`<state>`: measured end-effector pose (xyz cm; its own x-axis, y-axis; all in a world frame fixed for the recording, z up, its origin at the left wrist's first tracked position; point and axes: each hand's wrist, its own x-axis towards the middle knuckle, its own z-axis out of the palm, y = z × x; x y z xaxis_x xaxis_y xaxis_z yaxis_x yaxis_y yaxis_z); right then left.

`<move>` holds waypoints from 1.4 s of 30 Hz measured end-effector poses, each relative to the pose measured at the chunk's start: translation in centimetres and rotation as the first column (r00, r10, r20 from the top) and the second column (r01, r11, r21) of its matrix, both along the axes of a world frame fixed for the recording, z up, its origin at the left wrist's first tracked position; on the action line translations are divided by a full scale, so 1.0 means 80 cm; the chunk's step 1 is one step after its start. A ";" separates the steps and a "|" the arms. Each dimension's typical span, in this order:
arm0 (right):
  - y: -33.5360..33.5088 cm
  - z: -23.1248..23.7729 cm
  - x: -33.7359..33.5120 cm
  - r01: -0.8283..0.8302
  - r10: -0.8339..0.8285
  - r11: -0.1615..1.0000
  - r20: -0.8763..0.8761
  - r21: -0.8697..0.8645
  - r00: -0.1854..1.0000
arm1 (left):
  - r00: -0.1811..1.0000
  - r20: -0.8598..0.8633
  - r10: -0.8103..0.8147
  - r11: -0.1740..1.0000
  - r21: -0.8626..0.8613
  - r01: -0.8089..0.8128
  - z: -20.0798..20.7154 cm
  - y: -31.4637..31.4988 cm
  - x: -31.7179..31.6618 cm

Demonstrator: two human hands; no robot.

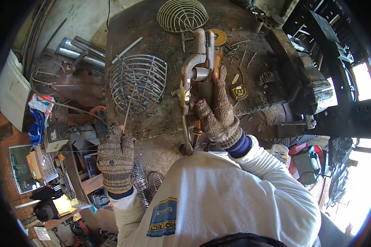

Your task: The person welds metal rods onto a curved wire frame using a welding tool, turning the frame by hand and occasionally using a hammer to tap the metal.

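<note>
My left hand [116, 160], in a brown knitted glove, is closed at the table's near edge. A thin metal rod [130, 105] rises from its fingertips toward a curved cage of bent metal bars [139, 80]. My right hand [222, 119], gloved alike, is wrapped round an orange-and-dark tool [205, 89], whose shape is partly hidden by the hand and by a worn metal clamp [186, 84]. The clamp stands just left of that hand, with a silver cylinder [200, 74] at its jaw. Right of my fingers lies a yellow tape measure [238, 92].
A round wire basket [182, 15] and an orange-yellow disc [217, 37] lie at the far side of the dirty worktable [130, 24]. Loose metal pieces [233, 52] are scattered there. A heavy bench vise [303, 82] stands at right. Metal tubes [82, 52] lie at left.
</note>
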<state>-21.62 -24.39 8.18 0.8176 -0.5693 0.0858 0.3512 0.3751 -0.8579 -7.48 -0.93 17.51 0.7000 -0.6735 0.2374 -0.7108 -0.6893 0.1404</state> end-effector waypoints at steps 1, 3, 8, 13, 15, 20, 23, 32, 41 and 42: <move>0.001 -0.002 0.014 -0.064 0.020 0.984 0.249 0.167 0.968 | 0.999 -0.028 0.021 1.000 0.014 -0.020 0.003 0.001 -0.001; -0.001 0.010 0.013 0.197 -0.219 0.798 0.031 -0.569 0.975 | 0.997 -0.058 0.049 0.999 0.022 -0.048 0.005 0.003 -0.001; 0.013 0.001 0.031 0.119 -0.254 0.879 -0.241 -0.462 0.937 | 0.985 0.161 -0.067 0.997 -0.027 0.072 0.000 0.010 0.004; 0.018 0.026 0.051 0.109 -0.499 0.538 -0.211 -0.836 0.841 | 0.860 0.473 -0.189 0.973 0.211 0.097 -0.010 0.021 0.013; 0.025 0.046 0.062 0.028 -0.571 0.464 -0.274 -0.886 0.774 | 0.983 0.175 -0.059 0.995 -0.074 0.072 -0.011 0.021 0.010; 0.023 0.055 0.099 0.064 -0.370 0.833 -0.468 -0.549 0.803 | 0.974 0.192 -0.120 0.992 -0.023 0.127 -0.010 0.025 0.020; 0.028 0.045 0.111 -0.307 -0.613 0.073 -0.286 -0.949 0.737 | 0.944 0.266 -0.193 0.981 0.026 0.193 -0.006 0.031 0.024; 0.038 0.024 0.139 -0.312 -0.722 0.109 -0.291 -0.944 0.627 | 0.939 0.234 -0.251 0.961 -0.054 0.270 -0.004 0.031 0.030; 0.043 0.039 0.135 -0.175 -0.709 0.176 -0.248 -0.969 0.660 | 0.986 0.025 -0.167 0.984 -0.064 0.168 0.006 0.025 0.031; 0.039 0.037 0.135 -0.170 -0.712 0.173 -0.242 -0.970 0.659 | 0.989 0.006 -0.147 0.987 -0.057 0.147 0.004 0.024 0.032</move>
